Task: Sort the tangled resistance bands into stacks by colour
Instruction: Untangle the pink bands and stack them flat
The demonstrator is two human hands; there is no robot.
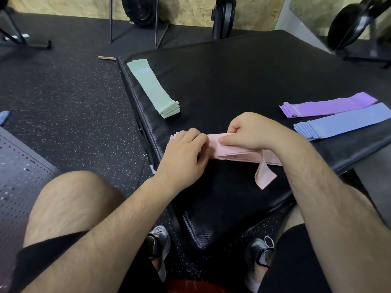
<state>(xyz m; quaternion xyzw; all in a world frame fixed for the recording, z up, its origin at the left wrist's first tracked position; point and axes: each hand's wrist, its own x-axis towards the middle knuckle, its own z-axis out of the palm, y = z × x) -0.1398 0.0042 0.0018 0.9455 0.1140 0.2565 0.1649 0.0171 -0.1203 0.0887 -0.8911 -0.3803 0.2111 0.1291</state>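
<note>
A stack of pink bands (224, 150) lies on the black padded box (243, 77) right in front of me. My left hand (186, 153) grips its left end with curled fingers. My right hand (251, 132) pinches the top pink band near the middle, thumb on top. One twisted pink loop (264, 176) sticks out towards me below my right wrist. A neat green stack (152, 85) lies at the box's left edge. A purple stack (325, 105) and a blue stack (342, 123) lie side by side at the right.
The box stands on speckled black rubber floor (63, 102). A perforated dark panel (19, 182) is at the left beside my knee. Exercise machines (139, 9) stand along the back wall. A blue scrap (4, 117) lies on the floor at far left.
</note>
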